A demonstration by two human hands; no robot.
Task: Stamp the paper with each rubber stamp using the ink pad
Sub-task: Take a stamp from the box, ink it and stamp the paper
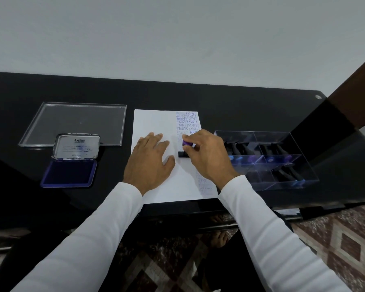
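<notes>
A white paper (156, 121) lies in the middle of the black table, with several blue stamp prints down its right side. My right hand (209, 157) grips a rubber stamp (184, 147) with a purple top and black base, and the base stands on the paper. My left hand (151, 163) rests flat on the sheet just left of the stamp, fingers spread. An open ink pad (70, 173) with a blue pad and a raised metal lid sits at the left.
A clear divided box (268, 182) with several black-and-purple stamps stands right of the paper. Its clear lid (76, 121) lies flat behind the ink pad. The table's (240, 102) front edge runs just below the paper; a wall rises behind.
</notes>
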